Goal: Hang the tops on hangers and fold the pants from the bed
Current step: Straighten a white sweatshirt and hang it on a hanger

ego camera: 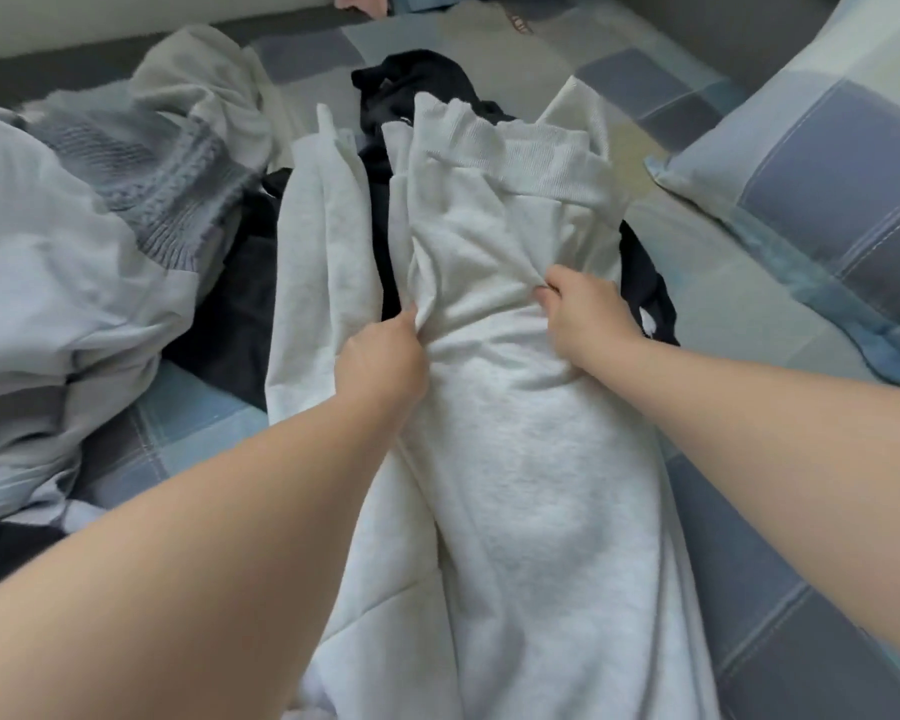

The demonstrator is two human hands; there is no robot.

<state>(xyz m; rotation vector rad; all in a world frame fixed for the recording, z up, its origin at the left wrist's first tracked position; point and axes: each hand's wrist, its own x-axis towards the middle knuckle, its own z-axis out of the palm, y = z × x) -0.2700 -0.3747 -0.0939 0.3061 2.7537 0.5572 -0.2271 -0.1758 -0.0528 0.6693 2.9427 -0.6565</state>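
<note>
At nine o'clock a heap of pale blue-grey cloth (74,283) lies bunched on the bed (739,283). A grey knit sweater (141,168) is slumped over its upper edge at ten o'clock, probably unsorted clothes waiting their turn. Through the centre, from six up to twelve, runs the pale grey fleece garment (531,485), drawn out lengthwise toward the person, with its ribbed band (515,153) at the far end. Whether it is a top or pants cannot be told. The left hand (380,361) pinches a fold on its left side and the right hand (583,314) pinches a fold opposite. The paired grip looks meant to pull the cloth straight and find its shape before folding or hanging. Black clothing (411,80) lies beneath it at twelve o'clock. A plaid pillow (822,174) sits at two o'clock, well apart. No hanger is visible.
</note>
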